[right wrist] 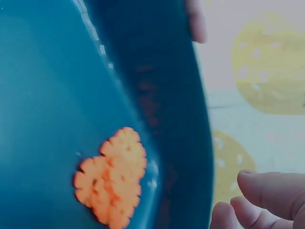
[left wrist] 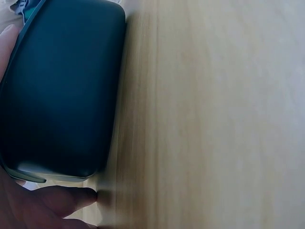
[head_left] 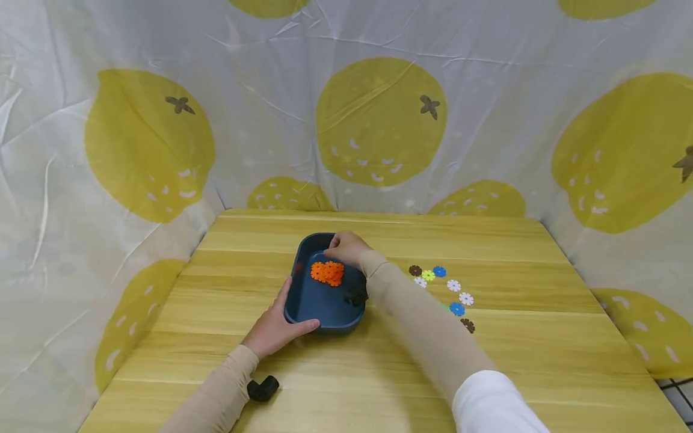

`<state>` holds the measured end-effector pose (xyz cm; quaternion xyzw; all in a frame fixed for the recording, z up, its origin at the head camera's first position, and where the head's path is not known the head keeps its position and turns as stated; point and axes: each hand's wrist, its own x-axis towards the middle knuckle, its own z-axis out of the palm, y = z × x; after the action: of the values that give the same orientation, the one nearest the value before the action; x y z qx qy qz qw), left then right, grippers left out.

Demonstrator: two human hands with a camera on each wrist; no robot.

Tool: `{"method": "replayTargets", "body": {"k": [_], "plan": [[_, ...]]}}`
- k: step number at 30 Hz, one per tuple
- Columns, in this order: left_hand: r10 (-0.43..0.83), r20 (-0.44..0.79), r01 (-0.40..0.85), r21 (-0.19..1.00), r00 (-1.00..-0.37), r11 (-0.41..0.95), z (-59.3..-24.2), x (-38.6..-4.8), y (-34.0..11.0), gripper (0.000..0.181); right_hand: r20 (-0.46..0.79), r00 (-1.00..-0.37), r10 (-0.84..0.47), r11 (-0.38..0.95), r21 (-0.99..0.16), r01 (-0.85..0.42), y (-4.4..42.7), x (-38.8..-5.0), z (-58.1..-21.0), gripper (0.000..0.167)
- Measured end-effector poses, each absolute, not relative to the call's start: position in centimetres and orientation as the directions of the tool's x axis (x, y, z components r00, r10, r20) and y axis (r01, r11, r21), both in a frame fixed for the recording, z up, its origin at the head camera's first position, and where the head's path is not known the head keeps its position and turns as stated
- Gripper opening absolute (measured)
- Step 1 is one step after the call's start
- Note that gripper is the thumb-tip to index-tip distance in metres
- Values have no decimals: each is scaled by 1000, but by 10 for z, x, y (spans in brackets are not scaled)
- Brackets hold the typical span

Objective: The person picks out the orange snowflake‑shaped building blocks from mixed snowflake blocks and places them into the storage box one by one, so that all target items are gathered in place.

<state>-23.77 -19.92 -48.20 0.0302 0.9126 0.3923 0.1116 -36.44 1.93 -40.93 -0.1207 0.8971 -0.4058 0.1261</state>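
Note:
A dark blue rectangular tray [head_left: 330, 310] stands on the wooden table. Inside lies a small pile of orange notched plastic discs [head_left: 329, 272], toward the tray's far half. My left hand [head_left: 276, 328] holds the near left corner, fingers along the left wall and thumb at the near rim. In the left wrist view, the tray's outer wall [left wrist: 62, 90] hides much of that hand. Over the far right part of the tray hovers my right hand [head_left: 349, 248], fingers loosely bent. The right wrist view shows its thumb and fingers [right wrist: 271, 188] apart, with nothing visible between them.
Right of the tray, loose notched discs lie on the table, among them a blue disc [head_left: 457, 309], a brown disc [head_left: 415, 270] and a white disc [head_left: 466, 298]; my right sleeve [head_left: 417, 319] partly covers that area. A lemon-print curtain [head_left: 260, 120] hangs around the table.

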Motion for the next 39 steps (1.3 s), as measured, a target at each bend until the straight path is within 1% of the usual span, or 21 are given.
{"method": "replayTargets", "body": {"k": [11, 17, 23, 32, 36, 39], "plan": [[129, -185, -45, 720, -974, 692, -482, -238, -197, 123, -89, -947, -309, 570, -814, -110, 68, -352, -386, 20], [127, -187, -47, 717, -974, 696, -484, -237, -198, 123, -74, -949, -307, 555, -824, -116, 103, -340, -387, 19], [122, -184, -48, 715, -975, 697, -483, -238, -198, 123, -90, -957, -274, 576, -813, -89, 138, -324, -401, 19], [126, -190, -48, 712, -974, 700, -481, -237, -199, 122, -185, -960, -208, 572, -820, 34, 177, -294, -440, 19], [129, -188, -46, 715, -974, 698, -481, -238, -199, 121, -193, -967, -167, 604, -795, 55, 190, -283, -451, 20], [129, -187, -44, 714, -974, 699, -482, -239, -199, 121, -207, -969, -134, 652, -755, 71, 197, -275, -458, 21]]}}
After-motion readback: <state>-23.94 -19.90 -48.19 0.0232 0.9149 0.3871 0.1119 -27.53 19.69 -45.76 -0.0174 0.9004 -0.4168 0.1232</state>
